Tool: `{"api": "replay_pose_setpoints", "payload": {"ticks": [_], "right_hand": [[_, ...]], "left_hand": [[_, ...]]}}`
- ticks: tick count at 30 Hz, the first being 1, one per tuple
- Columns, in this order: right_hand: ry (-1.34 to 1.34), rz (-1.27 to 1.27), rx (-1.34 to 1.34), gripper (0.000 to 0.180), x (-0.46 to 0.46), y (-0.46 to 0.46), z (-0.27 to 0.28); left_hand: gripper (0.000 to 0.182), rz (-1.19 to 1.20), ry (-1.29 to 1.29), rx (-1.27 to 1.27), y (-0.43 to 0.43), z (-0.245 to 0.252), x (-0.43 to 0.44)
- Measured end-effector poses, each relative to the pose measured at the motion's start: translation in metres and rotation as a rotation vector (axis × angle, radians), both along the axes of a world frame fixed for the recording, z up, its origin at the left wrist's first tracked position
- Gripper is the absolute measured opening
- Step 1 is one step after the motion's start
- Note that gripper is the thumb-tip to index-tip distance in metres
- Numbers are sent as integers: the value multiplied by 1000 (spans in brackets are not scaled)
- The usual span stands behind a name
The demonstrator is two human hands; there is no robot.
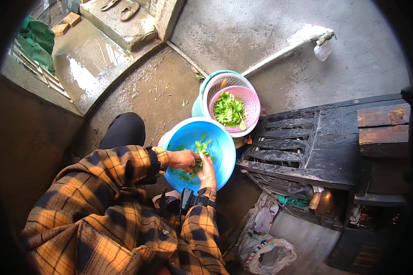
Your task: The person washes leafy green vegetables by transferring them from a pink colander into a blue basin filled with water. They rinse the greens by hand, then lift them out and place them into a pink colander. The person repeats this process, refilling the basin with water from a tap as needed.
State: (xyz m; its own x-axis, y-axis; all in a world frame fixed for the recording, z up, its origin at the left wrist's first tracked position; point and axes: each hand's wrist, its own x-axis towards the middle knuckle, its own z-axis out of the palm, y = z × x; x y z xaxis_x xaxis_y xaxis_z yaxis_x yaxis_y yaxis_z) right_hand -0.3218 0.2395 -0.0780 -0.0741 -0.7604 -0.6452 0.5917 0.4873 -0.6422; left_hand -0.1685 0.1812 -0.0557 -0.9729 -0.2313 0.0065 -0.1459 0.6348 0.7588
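My left hand (183,160) and my right hand (207,173) meet over a blue plastic basin (226,144) that holds water. Between them is a bunch of leafy greens (202,146), gripped by the fingers of both hands. Loose leaves float in the water around and below my fingers. Just beyond the basin, a pink perforated basket (253,98) contains more picked greens (228,109). That basket rests inside a larger white perforated basket (211,86), which sits on a teal tub (197,107).
At right stands a dark slatted wooden cabinet (335,144) with bottles inside. An open woven sack (270,254) lies below it. A pipe with a tap (325,37) runs along the wall. Wet concrete floor (151,89), a step (124,27) with sandals, and bricks (72,19) are at upper left.
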Motion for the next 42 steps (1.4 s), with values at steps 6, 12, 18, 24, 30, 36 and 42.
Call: {"api": "replay_pose_setpoints", "payload": {"ticks": [6,12,18,24,30,36,42], "right_hand": [[130,-19,-105,38,-6,4,41],[291,57,-112,31,-27,4,71],[336,116,-211,37,-40,-11,120],[505,39,-325,36,-62,-62,180],[627,-49,-449,29,-89,-139,174],[700,-145,-379,31,-103,-195,129],[822,-119,-218,28,-108,-214,102]], "left_hand": [[39,545,33,1448,-1,38,8],[34,634,-37,1316,-19,33,17],[30,331,-216,604,-25,-1,0],[22,214,-336,277,-22,-19,-5],[22,153,-289,293,-22,-12,-5],[23,126,-325,281,-31,-8,-5],[22,179,-312,341,-30,-9,-6]]}}
